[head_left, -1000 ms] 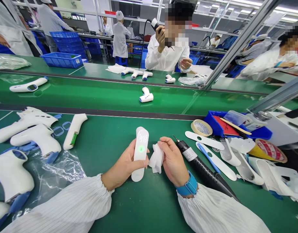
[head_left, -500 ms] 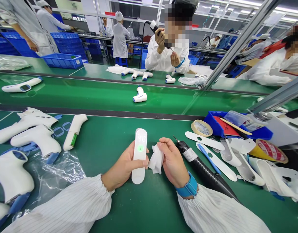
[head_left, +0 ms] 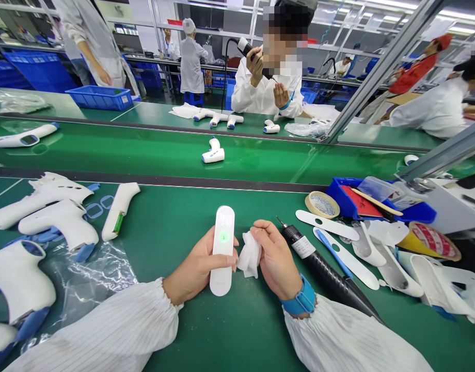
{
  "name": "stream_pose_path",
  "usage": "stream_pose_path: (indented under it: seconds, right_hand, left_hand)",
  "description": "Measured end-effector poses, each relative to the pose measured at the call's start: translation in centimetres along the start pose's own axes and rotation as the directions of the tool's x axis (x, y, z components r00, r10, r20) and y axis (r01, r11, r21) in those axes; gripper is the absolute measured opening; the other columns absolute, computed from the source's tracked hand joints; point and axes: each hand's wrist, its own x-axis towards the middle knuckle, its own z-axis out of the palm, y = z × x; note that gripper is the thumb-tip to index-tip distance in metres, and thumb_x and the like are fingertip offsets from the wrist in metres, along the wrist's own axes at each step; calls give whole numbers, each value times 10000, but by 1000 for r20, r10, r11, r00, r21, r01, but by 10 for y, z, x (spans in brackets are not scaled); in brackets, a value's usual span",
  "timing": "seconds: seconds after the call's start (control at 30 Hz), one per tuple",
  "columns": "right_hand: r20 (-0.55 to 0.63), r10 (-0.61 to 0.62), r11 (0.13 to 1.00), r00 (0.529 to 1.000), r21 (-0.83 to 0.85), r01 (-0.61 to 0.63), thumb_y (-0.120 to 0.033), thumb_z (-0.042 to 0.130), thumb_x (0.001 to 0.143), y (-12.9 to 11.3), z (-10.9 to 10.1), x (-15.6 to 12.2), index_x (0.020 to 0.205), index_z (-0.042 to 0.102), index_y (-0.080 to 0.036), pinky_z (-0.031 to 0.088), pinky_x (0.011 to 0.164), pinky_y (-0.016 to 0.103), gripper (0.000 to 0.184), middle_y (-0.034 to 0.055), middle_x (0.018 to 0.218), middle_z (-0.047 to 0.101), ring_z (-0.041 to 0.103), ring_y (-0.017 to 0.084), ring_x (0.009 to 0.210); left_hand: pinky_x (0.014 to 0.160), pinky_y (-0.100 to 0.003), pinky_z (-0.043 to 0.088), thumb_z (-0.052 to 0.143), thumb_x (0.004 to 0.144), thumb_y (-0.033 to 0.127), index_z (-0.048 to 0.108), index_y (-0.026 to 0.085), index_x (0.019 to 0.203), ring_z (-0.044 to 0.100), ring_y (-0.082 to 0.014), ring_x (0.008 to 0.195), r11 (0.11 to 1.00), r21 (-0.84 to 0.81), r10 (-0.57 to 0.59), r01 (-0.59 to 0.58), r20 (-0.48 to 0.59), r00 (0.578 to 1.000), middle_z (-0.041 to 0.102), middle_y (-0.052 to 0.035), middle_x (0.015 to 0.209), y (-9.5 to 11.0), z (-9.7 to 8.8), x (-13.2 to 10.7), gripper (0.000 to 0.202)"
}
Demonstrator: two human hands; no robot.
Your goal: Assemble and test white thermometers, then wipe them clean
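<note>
My left hand (head_left: pixel 194 268) is wrapped round a slim white thermometer (head_left: pixel 222 249) held upright over the green bench. A green light glows on its face and the number display above it is faint. My right hand (head_left: pixel 274 256), with a blue wrist strap, pinches a crumpled white wipe (head_left: pixel 250 254) right beside the thermometer. A black electric screwdriver (head_left: pixel 322 268) lies on the bench just right of my right hand.
White gun-shaped thermometer shells (head_left: pixel 47 206) and a plastic bag (head_left: pixel 90 274) lie at left. Tape rolls (head_left: pixel 321 204), white covers (head_left: pixel 349 258) and a blue tray (head_left: pixel 353 199) sit at right. A thermometer (head_left: pixel 213 152) rides the conveyor belt. A person (head_left: pixel 270 77) works opposite with a screwdriver.
The digits on my thermometer's display have faded. The thermometers on the conveyor have moved left. My hands have hardly moved.
</note>
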Motion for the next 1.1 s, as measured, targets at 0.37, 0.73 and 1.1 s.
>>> stream_pose_path:
  seconds: [0.37, 0.73, 1.1]
  right_hand:
    - [1, -7, 1000, 1000, -13, 7, -308, 704, 632, 1, -1, 0, 826, 529, -199, 374, 539, 226, 282, -55, 650, 502, 463, 93, 581]
    - [25, -7, 1000, 1000, -12, 7, -298, 694, 661, 2, -1, -1, 831, 534, -199, 376, 536, 212, 254, -56, 651, 505, 459, 84, 578]
    - [134, -154, 975, 979, -139, 172, -301, 680, 713, 0, 2, -7, 881, 528, -216, 405, 564, 224, 242, -38, 717, 549, 515, 98, 621]
  left_hand:
    - [594, -250, 356, 617, 678, 157, 454, 181, 924, 495, -110, 614, 1000, 8, -4, 4, 3, 1000, 552, 14, 680, 0, 0, -1, 296]
    - [586, -248, 348, 617, 676, 157, 446, 192, 921, 484, -115, 610, 1000, 14, 5, -6, 4, 1000, 547, 22, 660, -1, 1, -1, 301]
    - [608, -249, 374, 613, 682, 112, 436, 193, 1000, 480, -108, 647, 999, 0, 35, -35, 9, 999, 539, 28, 727, -4, 1, 0, 373]
